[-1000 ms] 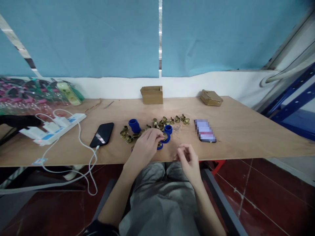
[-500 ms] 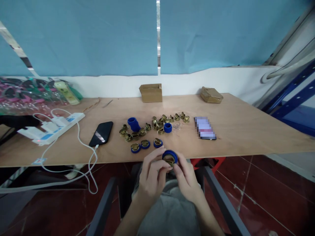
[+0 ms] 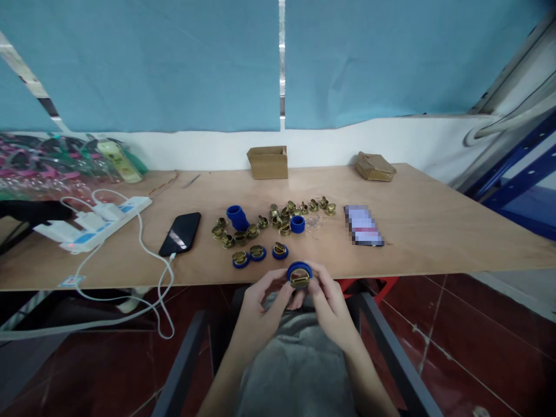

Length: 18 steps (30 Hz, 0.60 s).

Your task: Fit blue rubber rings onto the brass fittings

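Observation:
Between both hands, just off the table's front edge, is a round brass fitting [image 3: 299, 280] with a blue ring [image 3: 299, 264] around it. My left hand [image 3: 266, 310] grips it from the left with thumb and fingers. From the right, my right hand [image 3: 328, 301] pinches its rim. On the table ahead lie three like pieces: a brass fitting with blue ring [image 3: 280, 250] nearest the hands, and two more to its left. Several bare brass fittings [image 3: 240, 237] lie behind them, near a leaning stack of blue rings [image 3: 237, 218] and a shorter blue stack [image 3: 297, 224].
A black phone [image 3: 180, 234] on a white cable lies left, beside a power strip [image 3: 104, 226]. Right is a lit phone [image 3: 364, 225]. An open cardboard box [image 3: 268, 163] and a brown packet [image 3: 375, 167] stand at the back. Thin wire-like bits [image 3: 316, 225] lie mid-table.
The fitting has turned so its brass face shows more fully. My left fingers have shifted from in front of it to its left side and behind. Things on the table look unmoved.

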Motion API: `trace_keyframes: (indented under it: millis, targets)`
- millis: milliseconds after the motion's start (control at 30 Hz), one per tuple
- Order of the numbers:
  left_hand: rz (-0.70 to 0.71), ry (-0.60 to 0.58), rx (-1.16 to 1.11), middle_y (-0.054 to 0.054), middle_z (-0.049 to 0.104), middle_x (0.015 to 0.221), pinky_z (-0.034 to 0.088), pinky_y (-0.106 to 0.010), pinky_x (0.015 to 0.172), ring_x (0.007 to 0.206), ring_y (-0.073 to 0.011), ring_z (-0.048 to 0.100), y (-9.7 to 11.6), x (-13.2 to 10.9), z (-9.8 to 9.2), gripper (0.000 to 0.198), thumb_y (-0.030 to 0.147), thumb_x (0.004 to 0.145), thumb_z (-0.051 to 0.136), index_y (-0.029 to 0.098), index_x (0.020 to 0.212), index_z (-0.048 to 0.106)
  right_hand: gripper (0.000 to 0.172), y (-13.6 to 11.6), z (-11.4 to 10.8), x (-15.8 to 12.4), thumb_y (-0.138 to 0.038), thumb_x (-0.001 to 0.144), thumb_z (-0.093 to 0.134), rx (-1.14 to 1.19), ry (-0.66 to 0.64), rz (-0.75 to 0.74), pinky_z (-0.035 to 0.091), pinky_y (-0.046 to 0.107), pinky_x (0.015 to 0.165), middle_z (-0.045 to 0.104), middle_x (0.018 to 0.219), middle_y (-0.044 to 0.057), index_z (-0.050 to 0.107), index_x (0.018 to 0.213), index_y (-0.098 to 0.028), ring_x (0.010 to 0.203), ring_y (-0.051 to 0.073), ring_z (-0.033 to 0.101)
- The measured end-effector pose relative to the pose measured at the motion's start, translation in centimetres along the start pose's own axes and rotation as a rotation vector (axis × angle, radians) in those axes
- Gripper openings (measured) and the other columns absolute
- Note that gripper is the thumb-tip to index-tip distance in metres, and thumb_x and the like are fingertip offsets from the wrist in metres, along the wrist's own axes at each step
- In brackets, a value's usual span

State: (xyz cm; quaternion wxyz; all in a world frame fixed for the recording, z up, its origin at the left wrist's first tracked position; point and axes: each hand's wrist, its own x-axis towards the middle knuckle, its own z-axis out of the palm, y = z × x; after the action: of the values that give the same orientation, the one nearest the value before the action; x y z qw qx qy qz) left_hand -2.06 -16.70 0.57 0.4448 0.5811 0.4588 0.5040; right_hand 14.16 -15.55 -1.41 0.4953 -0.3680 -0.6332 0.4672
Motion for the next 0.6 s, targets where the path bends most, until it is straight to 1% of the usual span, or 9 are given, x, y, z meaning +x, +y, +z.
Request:
trace_keyframes:
  millis: [100, 200, 300, 333, 467, 533, 600]
  targets:
    - [-0.031, 0.019, 0.019, -0.006, 0.080, 0.088, 0.061, -0.030, 0.077, 0.081, -0.0203, 0.076, 0.1, 0.2, -0.3, 0.023, 0.037, 0.092, 0.067, 0.018, 0.102, 0.075, 0.041, -0.1, -0.2, 0.1, -0.048, 0.108, 0.039, 0.034, -0.051, 0.030, 0.062, 0.033, 0.064, 0.072, 0.074, 0.000, 0.052, 0.141, -0.028, 0.062, 0.020, 0.073]
    - [-0.024, 0.037, 0.030, -0.006, 0.080, 0.094, 0.060, -0.030, 0.081, 0.086, -0.0203, 0.076, -0.5, 0.3, -0.4, 0.022, 0.034, 0.093, 0.066, 0.019, 0.104, 0.075, 0.038, -0.2, -0.5, 0.2, -0.042, 0.110, 0.039, 0.025, -0.089, 0.024, 0.062, 0.029, 0.064, 0.074, 0.082, 0.000, 0.050, 0.144, -0.029, 0.062, 0.017, 0.073]
    - [-0.005, 0.047, 0.026, -0.005, 0.080, 0.097, 0.059, -0.029, 0.083, 0.088, -0.0188, 0.076, -1.2, 0.2, -0.3, 0.020, 0.032, 0.094, 0.065, 0.020, 0.107, 0.074, 0.040, -0.1, -0.8, 0.1, -0.039, 0.110, 0.038, -0.018, -0.134, 0.009, 0.061, 0.026, 0.062, 0.074, 0.090, 0.001, 0.045, 0.149, -0.029, 0.060, 0.014, 0.073]
    - [0.002, 0.051, 0.024, -0.005, 0.080, 0.096, 0.059, -0.028, 0.083, 0.087, -0.0183, 0.076, -1.3, 0.2, -0.3, 0.019, 0.031, 0.093, 0.065, 0.020, 0.107, 0.074, 0.041, -0.1, -0.9, 0.0, -0.038, 0.111, 0.038, -0.027, -0.147, 0.008, 0.061, 0.026, 0.061, 0.074, 0.090, 0.001, 0.044, 0.151, -0.029, 0.059, 0.013, 0.073]
    - [0.040, 0.074, 0.005, -0.002, 0.078, 0.082, 0.059, -0.024, 0.075, 0.077, -0.0156, 0.074, -1.2, 0.2, 0.0, 0.014, 0.027, 0.092, 0.066, 0.019, 0.099, 0.074, 0.044, 0.1, -1.1, -0.2, -0.037, 0.111, 0.036, -0.031, -0.175, -0.005, 0.061, 0.026, 0.063, 0.072, 0.081, -0.002, 0.041, 0.154, -0.027, 0.056, 0.013, 0.073]
    - [0.060, 0.071, 0.007, -0.001, 0.077, 0.078, 0.058, -0.023, 0.072, 0.072, -0.0143, 0.072, -1.0, 0.2, 0.0, 0.011, 0.025, 0.091, 0.066, 0.019, 0.095, 0.074, 0.045, 0.1, -1.2, -0.3, -0.037, 0.111, 0.036, -0.022, -0.177, -0.006, 0.061, 0.027, 0.063, 0.073, 0.081, -0.001, 0.043, 0.154, -0.027, 0.057, 0.014, 0.073]
    - [0.077, 0.056, 0.021, 0.000, 0.076, 0.076, 0.057, -0.021, 0.070, 0.070, -0.0133, 0.071, -1.0, 0.2, -0.2, 0.010, 0.024, 0.092, 0.065, 0.019, 0.092, 0.073, 0.043, 0.0, -1.3, -0.3, -0.038, 0.111, 0.037, -0.017, -0.163, -0.007, 0.061, 0.027, 0.064, 0.075, 0.083, 0.000, 0.047, 0.152, -0.028, 0.061, 0.015, 0.073]
